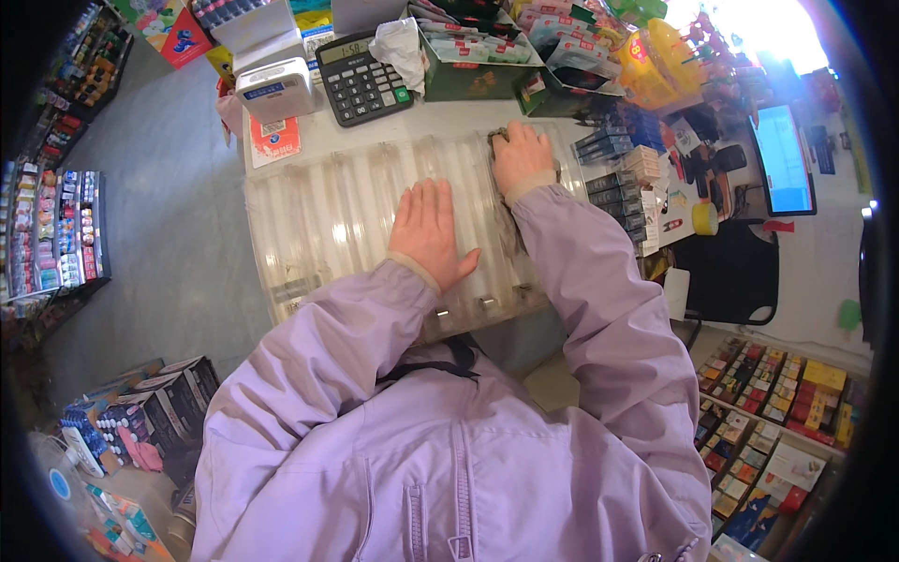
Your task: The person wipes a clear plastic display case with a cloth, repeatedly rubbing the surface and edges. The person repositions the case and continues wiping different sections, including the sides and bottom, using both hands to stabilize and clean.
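A clear plastic tray (pixel 365 239) with long parallel channels lies across the counter before me. My left hand (pixel 430 228) rests flat near its middle, palm down and holding nothing, the thumb spread to the right. Toward the tray's right end, my right hand (pixel 521 156) is bent over a dark greyish-brown rag (pixel 513 235) in a channel. Parts of the rag show beside the fingers and below the wrist; the rest is hidden under my hand and sleeve. Small metallic pieces (pixel 486 303) sit at the channels' near ends.
Behind the tray stand a calculator (pixel 365 81), crumpled white paper (pixel 400 53), a white box-shaped device (pixel 275 90) and a green carton of packets (pixel 477 77). Small dark boxes (pixel 618 200) are stacked at its right. A monitor (pixel 783 161) and a black chair (pixel 730 274) are farther right.
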`<state>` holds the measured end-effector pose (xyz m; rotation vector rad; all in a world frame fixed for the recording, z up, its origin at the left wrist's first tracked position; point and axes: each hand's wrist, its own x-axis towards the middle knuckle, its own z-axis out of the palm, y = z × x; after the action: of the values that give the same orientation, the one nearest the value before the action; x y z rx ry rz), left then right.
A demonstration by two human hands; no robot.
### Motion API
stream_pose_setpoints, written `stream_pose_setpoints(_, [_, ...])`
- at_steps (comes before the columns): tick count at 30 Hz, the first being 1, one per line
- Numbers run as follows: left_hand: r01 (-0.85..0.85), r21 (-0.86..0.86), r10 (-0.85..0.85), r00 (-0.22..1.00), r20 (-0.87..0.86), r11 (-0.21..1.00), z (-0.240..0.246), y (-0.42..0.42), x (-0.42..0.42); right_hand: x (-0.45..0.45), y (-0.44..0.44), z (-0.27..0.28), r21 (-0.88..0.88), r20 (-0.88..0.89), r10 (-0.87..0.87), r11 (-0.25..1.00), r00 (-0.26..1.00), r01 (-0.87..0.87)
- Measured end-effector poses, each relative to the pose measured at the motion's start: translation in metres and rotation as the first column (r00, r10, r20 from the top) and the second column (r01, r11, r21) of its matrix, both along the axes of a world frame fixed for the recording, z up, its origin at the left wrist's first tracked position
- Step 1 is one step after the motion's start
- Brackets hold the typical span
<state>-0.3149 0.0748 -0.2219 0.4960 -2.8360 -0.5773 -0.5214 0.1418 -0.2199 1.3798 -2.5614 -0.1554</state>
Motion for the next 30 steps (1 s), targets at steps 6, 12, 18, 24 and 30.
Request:
stream_pose_setpoints(6, [0.011,0.002,-0.011,1.0,-0.002,1.0,0.001,0.0,0.0,0.01,0.017,0.018,0.072,0.151,-0.085,0.995,0.985,0.075])
stream_pose_setpoints(12, [0.009,-0.017,-0.009,1.0,0.017,1.0,0.002,0.001,0.001,0.005,-0.003,0.009,0.039,0.045,-0.086,0.996,0.995,0.084])
stream_pose_setpoints(18, [0.01,0.022,-0.011,1.0,0.015,1.0,0.0,0.0,0.0,0.021,0.014,0.007,0.166,-0.002,-0.107,0.98,0.994,0.106])
stream_pose_setpoints(24, [0.009,-0.003,-0.009,0.999,0.032,1.0,0.001,0.001,0.0,0.021,0.016,0.021,0.115,-0.081,-0.04,0.992,0.996,0.049])
stream_pose_setpoints(30, [0.019,0.012,-0.019,1.0,0.003,1.0,-0.002,0.0,0.0,0.011,-0.005,-0.002,0.152,-0.088,-0.091,0.983,0.992,0.103])
